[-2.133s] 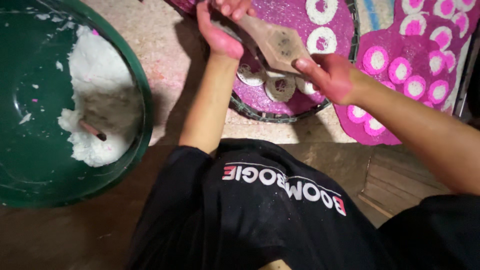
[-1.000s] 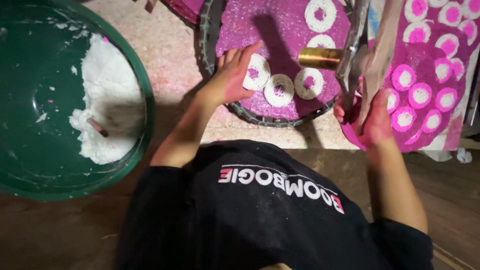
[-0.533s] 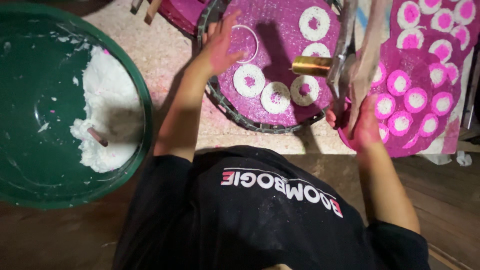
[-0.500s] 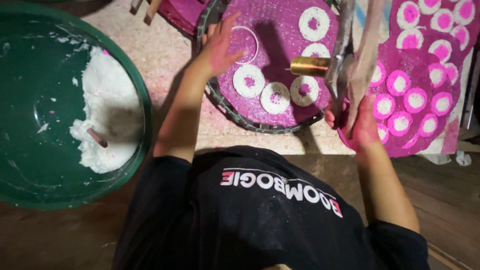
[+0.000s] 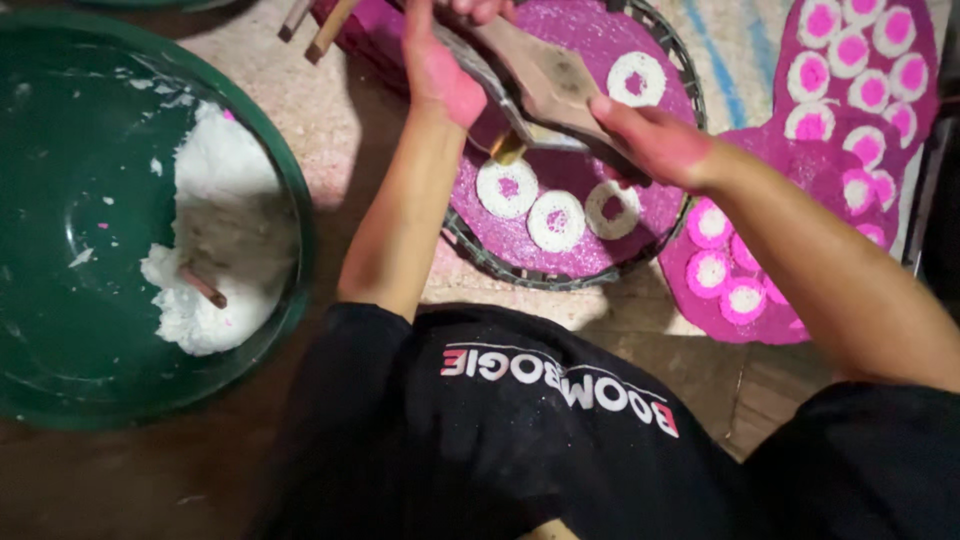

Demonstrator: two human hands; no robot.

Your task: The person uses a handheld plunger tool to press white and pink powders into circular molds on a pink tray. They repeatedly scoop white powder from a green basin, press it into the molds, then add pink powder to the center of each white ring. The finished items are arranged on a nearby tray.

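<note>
My left hand (image 5: pixel 438 62) and my right hand (image 5: pixel 648 142) both grip a brown wooden press tool (image 5: pixel 545 80) with a brass tube (image 5: pixel 508 147) beneath it. They hold it over a round wire-rimmed tray (image 5: pixel 470 243) covered in magenta powder. Three white rings with pink centres (image 5: pixel 556 219) lie on the tray just below the tool, and one more ring (image 5: pixel 637 77) lies farther back. Both hands are stained pink.
A large green basin (image 5: pixel 60 300) at left holds a heap of white powder (image 5: pixel 222 230) with a small stick (image 5: pixel 203 287) in it. A magenta sheet (image 5: pixel 790 170) at right carries several white-and-pink rings. Wooden sticks (image 5: pixel 318 20) lie at the top.
My left hand left the tray and took hold of the press tool. The tool swung from upright at the right to lying across the tray, held by both hands.
</note>
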